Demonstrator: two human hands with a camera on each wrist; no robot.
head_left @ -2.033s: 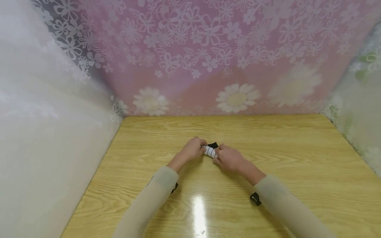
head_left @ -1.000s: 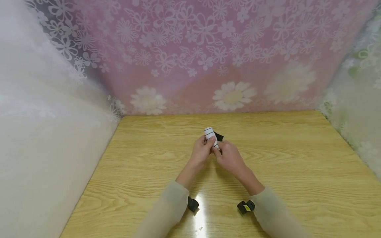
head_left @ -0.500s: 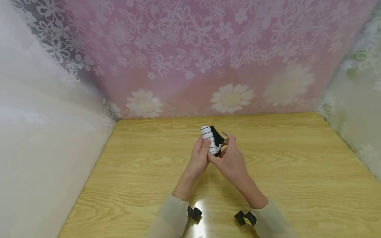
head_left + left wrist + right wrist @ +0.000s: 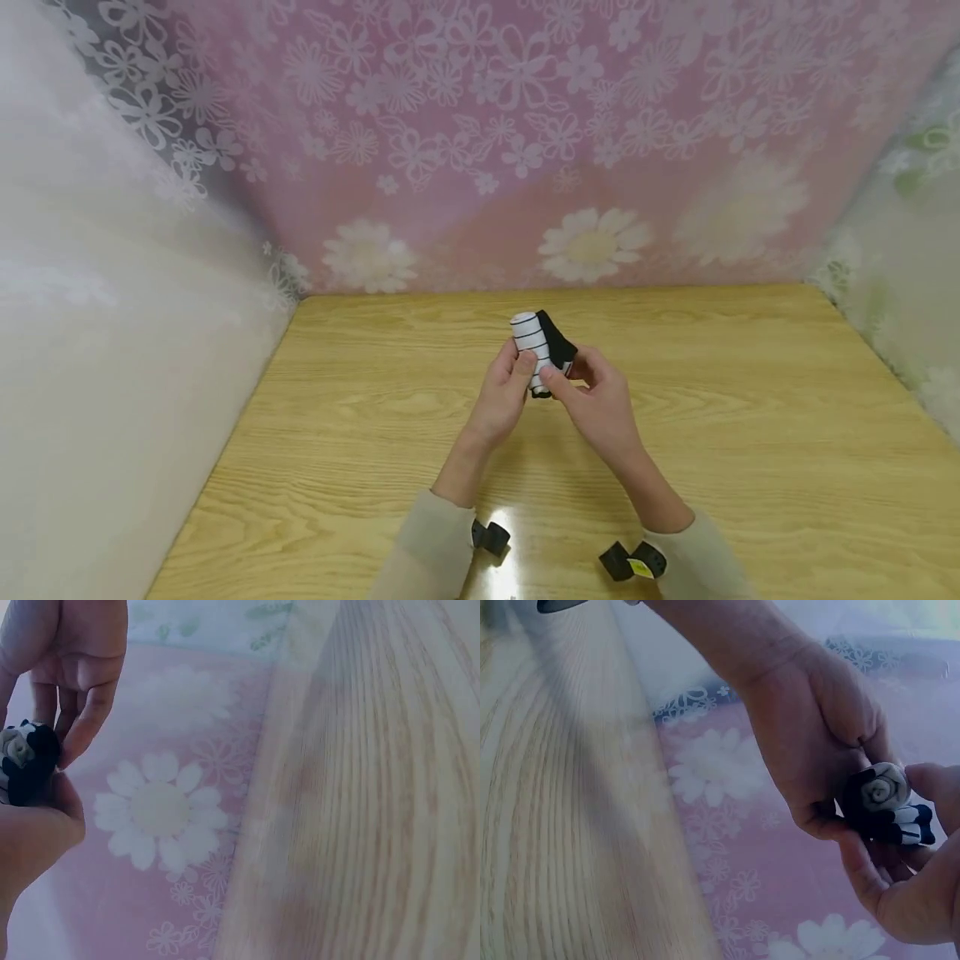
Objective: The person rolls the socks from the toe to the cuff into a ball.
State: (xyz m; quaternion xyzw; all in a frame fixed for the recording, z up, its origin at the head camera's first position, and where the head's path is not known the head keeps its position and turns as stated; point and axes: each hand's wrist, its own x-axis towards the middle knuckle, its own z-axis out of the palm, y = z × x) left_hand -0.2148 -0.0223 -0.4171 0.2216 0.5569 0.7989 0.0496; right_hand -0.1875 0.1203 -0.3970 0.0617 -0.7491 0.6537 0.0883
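A rolled pair of socks point(image 4: 531, 333), white with thin black stripes, is held up over the table between both hands. A black part point(image 4: 557, 340) sticks out on its right side. My left hand point(image 4: 501, 398) grips the roll from the left, thumb across the stripes. From the right, my right hand point(image 4: 602, 410) pinches the lower part, with its thumb in front and fingers behind the black part. In the right wrist view the coiled end of the socks point(image 4: 885, 791) shows as a spiral between the left hand point(image 4: 802, 735) and the right hand point(image 4: 922, 892).
The wood-grain table point(image 4: 360, 467) meets a pink flowered backdrop point(image 4: 465, 208) at its far edge. A pale sheet point(image 4: 135, 350) borders the left side and another point(image 4: 892, 317) the right. Black devices point(image 4: 491, 538) sit at both cuffs.
The roll has turned from slanting sideways to nearly upright. The right hand opened its fingers around the black part, then brought its thumb onto the stripes. The left hand keeps its grip.
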